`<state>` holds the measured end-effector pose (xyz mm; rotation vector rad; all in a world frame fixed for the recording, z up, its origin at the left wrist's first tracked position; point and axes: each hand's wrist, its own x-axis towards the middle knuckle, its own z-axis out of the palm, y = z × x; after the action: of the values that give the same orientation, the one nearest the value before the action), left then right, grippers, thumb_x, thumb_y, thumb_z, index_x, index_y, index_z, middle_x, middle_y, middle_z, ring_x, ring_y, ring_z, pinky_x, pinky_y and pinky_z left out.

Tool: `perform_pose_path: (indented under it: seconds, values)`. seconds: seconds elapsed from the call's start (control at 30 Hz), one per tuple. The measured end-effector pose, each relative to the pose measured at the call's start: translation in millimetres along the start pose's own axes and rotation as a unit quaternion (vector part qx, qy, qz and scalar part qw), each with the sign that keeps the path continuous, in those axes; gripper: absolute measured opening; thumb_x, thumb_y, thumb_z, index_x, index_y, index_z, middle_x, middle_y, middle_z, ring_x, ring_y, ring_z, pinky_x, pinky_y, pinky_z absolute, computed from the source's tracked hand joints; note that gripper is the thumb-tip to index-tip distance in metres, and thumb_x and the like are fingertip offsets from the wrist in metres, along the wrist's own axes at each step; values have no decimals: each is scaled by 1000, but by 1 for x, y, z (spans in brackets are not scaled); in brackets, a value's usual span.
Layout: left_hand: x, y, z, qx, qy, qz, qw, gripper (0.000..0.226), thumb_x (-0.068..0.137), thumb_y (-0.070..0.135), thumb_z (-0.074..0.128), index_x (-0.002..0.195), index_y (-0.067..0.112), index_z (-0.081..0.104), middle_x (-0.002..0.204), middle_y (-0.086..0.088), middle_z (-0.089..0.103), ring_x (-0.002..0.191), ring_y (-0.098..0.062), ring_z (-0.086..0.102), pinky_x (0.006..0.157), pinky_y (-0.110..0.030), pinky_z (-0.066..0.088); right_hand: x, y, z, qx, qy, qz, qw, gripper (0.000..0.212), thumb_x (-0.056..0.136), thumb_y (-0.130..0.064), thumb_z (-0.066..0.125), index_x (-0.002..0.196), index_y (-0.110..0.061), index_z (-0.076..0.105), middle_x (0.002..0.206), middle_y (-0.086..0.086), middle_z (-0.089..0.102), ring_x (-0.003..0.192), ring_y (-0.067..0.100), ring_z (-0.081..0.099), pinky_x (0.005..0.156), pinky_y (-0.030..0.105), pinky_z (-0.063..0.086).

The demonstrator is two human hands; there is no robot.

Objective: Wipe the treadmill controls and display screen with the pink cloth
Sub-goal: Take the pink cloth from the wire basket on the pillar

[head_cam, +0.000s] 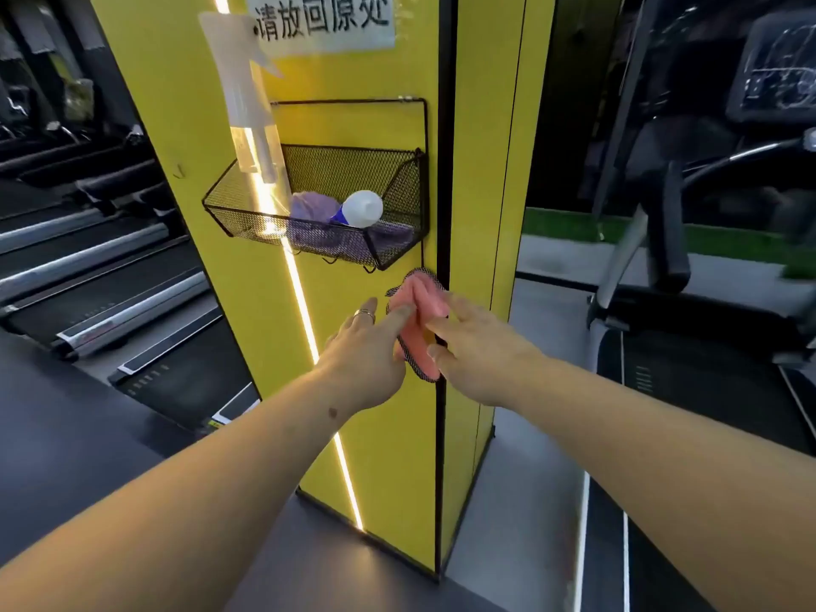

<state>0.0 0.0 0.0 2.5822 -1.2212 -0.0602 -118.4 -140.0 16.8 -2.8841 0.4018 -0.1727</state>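
A pink cloth with a dark mesh edge hangs against the yellow pillar, just under a black wire basket. Both my hands are at the cloth. My left hand, a ring on one finger, lays straight fingers on the cloth's left side. My right hand meets it from the right, thumb and fingers pinching its edge. A treadmill's dark display console shows at the upper right, far from both hands.
The basket holds a purple cloth and a white bottle; a clear spray bottle hangs on its left rim. A paper sign is above. Treadmill decks line the left, and another treadmill stands right of the pillar.
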Motion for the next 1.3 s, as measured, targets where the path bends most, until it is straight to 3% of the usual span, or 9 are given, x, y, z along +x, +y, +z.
perform_pose_path:
  seconds: [0.17, 0.3, 0.4, 0.53, 0.7, 0.83, 0.93, 1.13, 1.3]
  values:
    - [21, -12, 6, -34, 11, 27, 999, 45, 96, 25, 53, 138, 38, 45, 166, -13, 19, 152, -32, 24, 120, -49, 30, 26, 12, 12, -15, -17, 17, 1000, 47, 108, -46, 36, 150, -28, 47, 172, 1, 7, 156, 30, 13, 124, 49, 24]
    - [29, -13, 9, -44, 16, 60, 997, 38, 93, 18, 53, 130, 24, 57, 148, -1, 42, 134, -26, 44, 113, -45, 39, 41, 17, 22, 6, 5, 10, 1000, 44, 107, -42, 38, 145, -26, 53, 168, -2, 23, 153, 26, 20, 123, 47, 25]
    - [32, -13, 9, -62, 47, 71, 994, 31, 93, 17, 55, 123, 16, 61, 132, 0, 50, 120, -22, 52, 105, -39, 44, 45, 18, 25, 24, 44, -17, 999, 37, 105, -36, 43, 126, -15, 66, 148, 0, 52, 139, 23, 42, 116, 43, 36]
    - [30, -14, 3, -117, 151, 55, 980, 13, 96, 20, 61, 108, 16, 64, 113, 0, 55, 100, -13, 52, 89, -23, 40, 36, 11, 10, 92, 180, -50, 978, 44, 93, -33, 36, 88, -8, 71, 104, 3, 66, 100, 26, 60, 83, 45, 52]
    - [21, -7, -20, -248, 251, -13, 936, 20, 83, 8, 66, 80, 22, 51, 82, 6, 56, 77, -9, 47, 61, -18, 32, 36, 3, -19, 117, 263, -56, 956, 14, 93, -9, 61, 90, -12, 75, 98, 0, 69, 95, 24, 62, 81, 47, 53]
    - [5, 4, -36, -376, 219, -53, 899, 33, 81, 0, 65, 100, 19, 46, 78, 1, 46, 63, -16, 42, 45, -17, 32, 26, -8, -32, 155, 303, -67, 938, 20, 88, -1, 64, 93, -15, 78, 95, -3, 71, 93, 16, 63, 85, 42, 54]
    - [-4, 7, -44, -409, 164, -85, 894, 43, 80, -1, 65, 113, 24, 51, 78, -3, 51, 61, -18, 49, 48, -27, 38, 18, -18, -34, 209, 289, -72, 931, 25, 84, 6, 62, 89, -16, 75, 89, -7, 66, 86, 12, 61, 80, 39, 55]
    - [-25, 8, -62, -418, 61, -74, 903, 20, 60, 11, 57, 77, 22, 59, 70, -2, 55, 65, -22, 48, 56, -28, 35, -2, -40, -53, 342, 222, -59, 911, 36, 80, 17, 45, 85, -15, 61, 79, -3, 56, 69, 2, 46, 61, 21, 41]
    - [-57, 17, -93, -513, -30, -6, 858, 32, 61, -2, 62, 60, 26, 47, 63, 1, 40, 58, -15, 37, 55, -29, 31, -25, -53, -84, 457, 133, 8, 879, 38, 89, 7, 41, 98, -21, 65, 86, 8, 55, 65, 11, 43, 51, 21, 34]
